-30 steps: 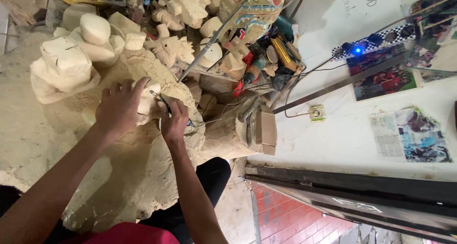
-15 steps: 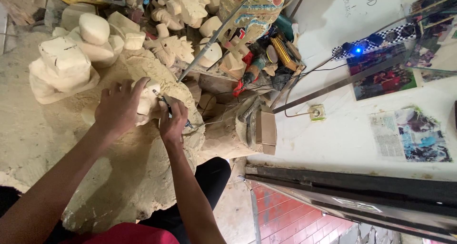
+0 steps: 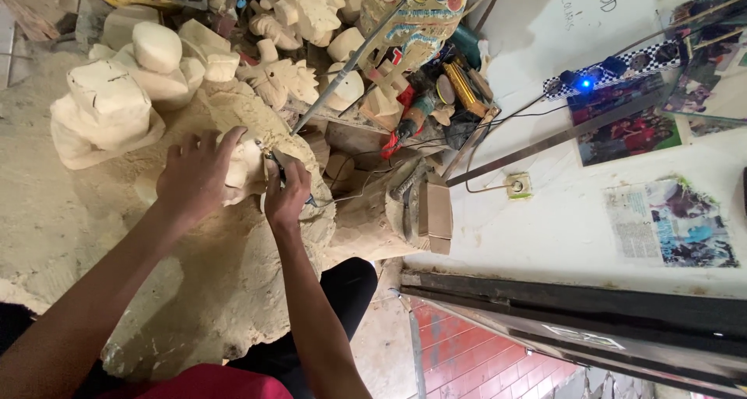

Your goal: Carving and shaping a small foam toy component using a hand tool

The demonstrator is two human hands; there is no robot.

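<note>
- We see a white wall [image 3: 560, 236] with pinned pictures [image 3: 669, 220] and a socket [image 3: 517, 185].
- We find red tiled floor [image 3: 482, 356] beside a dark frame [image 3: 576, 306].
- Pale carved blocks [image 3: 109, 107] and cluttered tools [image 3: 436, 96] crowd our view's top.

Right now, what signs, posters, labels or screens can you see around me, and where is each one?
Whiteboard: upper wall, white, dark handwriting.
Photo poster: right of it on the wall, rectangular, red and green.
Newspaper clipping: lower right wall, pale page with colour photos.
Chequered strip: above the poster, black and white, blue light.
No screens.
</note>
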